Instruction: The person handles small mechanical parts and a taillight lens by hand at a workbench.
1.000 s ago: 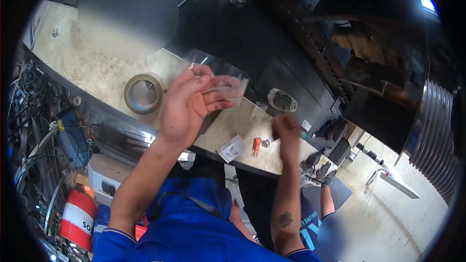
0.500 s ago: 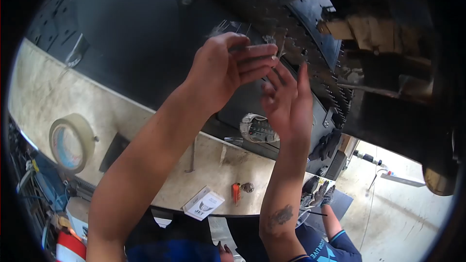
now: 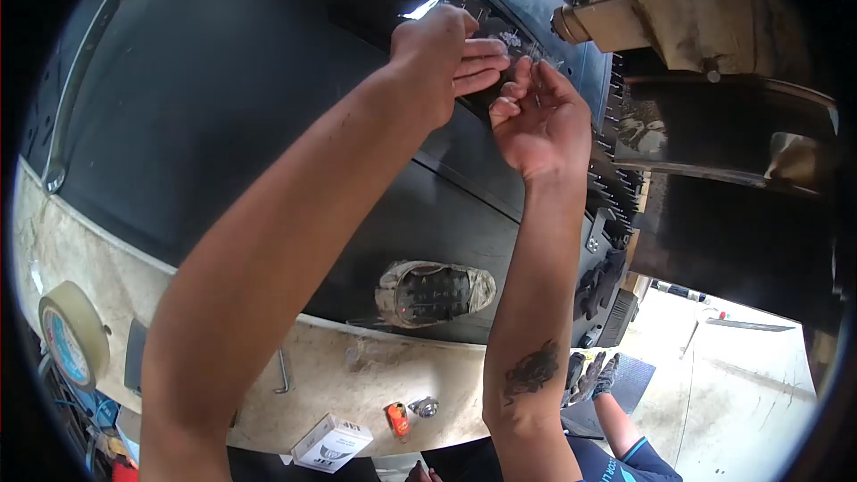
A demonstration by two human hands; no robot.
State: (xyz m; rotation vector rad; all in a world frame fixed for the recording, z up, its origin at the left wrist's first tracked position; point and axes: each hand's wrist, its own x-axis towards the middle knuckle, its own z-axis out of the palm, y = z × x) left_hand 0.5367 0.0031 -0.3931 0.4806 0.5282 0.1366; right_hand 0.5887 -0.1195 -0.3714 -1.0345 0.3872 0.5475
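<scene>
Clear plastic (image 3: 546, 55): up here, I judge, a flimsy see-through scrap or bag, glinting at my right fingertips; its edges melt into the dark metal behind it, so I can't call its outline.
Pale clump (image 3: 510, 38): small, whitish, just beyond my left fingertips; inside the plastic or behind it, I can't tell.
Left hand (image 3: 437, 58): raised high, fingers straight and close together, thumb hidden; whether it pinches anything, I can't tell.
Right hand (image 3: 546, 120): palm towards me, lower fingers curled, thumb and index tips near each other; a grip on the plastic looks likely, but I can't confirm it.
Step in hand: by my reading, fine two-handed handling of that plastic, fingertips almost meeting over the dark panel (image 3: 223, 98).
Next move: it calls for a sure pinch from both sides and a gentle touch, as thin film slips and small contents could spill.
Wrapped remote (image 3: 435, 295): lying on the panel below, well apart from my hands.
Bench (image 3: 428, 357): edge towards me, carrying the tape roll (image 3: 73, 336), the white JET box (image 3: 332, 443) and an orange lighter (image 3: 398, 419).
</scene>
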